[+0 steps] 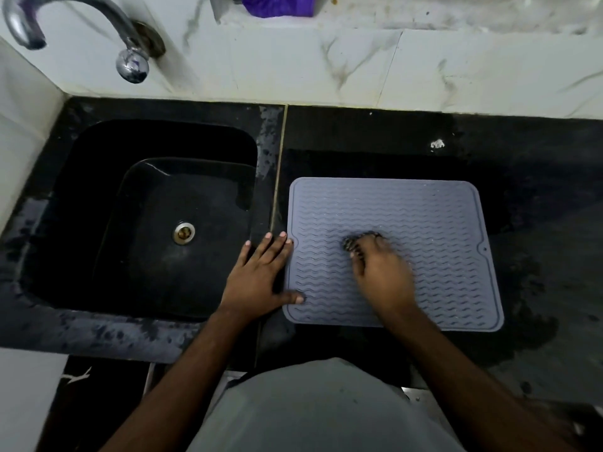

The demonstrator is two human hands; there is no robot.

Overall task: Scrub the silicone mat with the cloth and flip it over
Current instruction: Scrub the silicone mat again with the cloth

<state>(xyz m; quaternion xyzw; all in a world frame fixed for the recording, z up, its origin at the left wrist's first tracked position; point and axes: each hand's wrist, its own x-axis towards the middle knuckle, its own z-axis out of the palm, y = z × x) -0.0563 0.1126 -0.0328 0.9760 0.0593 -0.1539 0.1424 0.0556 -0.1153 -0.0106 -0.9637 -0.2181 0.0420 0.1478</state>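
Note:
A grey silicone mat [424, 216] with wavy ridges lies flat on the black counter, right of the sink. My right hand [383, 275] presses a small dark cloth [354, 240] onto the mat's middle; the hand is blurred, and most of the cloth is hidden under the fingers. My left hand [261, 275] lies flat with spread fingers at the mat's left edge, the thumb and fingertips resting on the mat's rim and the palm on the counter.
A black sink [98, 190] with a metal drain [184, 232] sits to the left under a chrome tap [130, 60]. The wet black counter [538, 256] extends right of the mat. A purple item [277, 4] rests on the marble ledge behind.

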